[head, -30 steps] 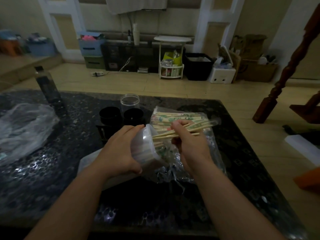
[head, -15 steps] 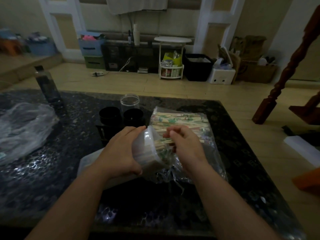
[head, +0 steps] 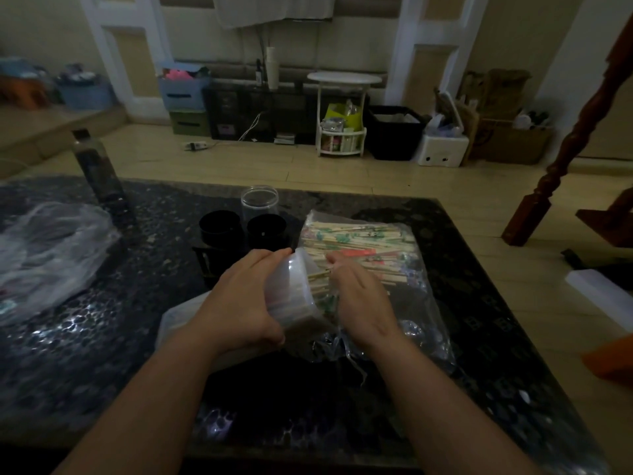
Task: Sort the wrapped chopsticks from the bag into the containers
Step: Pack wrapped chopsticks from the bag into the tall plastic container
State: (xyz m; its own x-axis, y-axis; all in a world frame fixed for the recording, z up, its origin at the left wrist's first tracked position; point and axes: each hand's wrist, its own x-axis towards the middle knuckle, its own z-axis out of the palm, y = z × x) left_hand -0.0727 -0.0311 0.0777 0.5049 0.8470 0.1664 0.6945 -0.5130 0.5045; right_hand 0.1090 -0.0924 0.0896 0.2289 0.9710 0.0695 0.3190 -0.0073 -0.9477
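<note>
In the head view, a clear tub (head: 294, 296) is held in the middle of the frame by the left hand (head: 239, 303). The fingers are wrapped over its top and the thumb is tucked under it. The tub is tipped on its side, with its open mouth turned to the right of the frame and a little up.

Some wrapped chopsticks (head: 317, 281) are poked into that mouth, and their ends stick out. The right hand (head: 359, 296) is laid right on those ends. Its fingers are bent down and hidden behind the back of the hand, so it cannot be told if the sticks are pinched or only pushed.

The bag (head: 421, 323) lies just right of the tub and partly under the right hand. More sticks are piled in it, with their long way running across the frame from left to right. The tub's mouth is faced toward them, so they can likely be slid in ends first. The right hand is the nearer one to the bag.

Just above the tub, a clear jar (head: 259, 204) and two black cups (head: 221, 228) stand close by and could be bumped. Bare table (head: 102, 354) is seen lower in the frame. The table's right edge is near the bag. A bottle (head: 96, 173) and crumpled plastic (head: 48, 248) are well apart, at the left.
</note>
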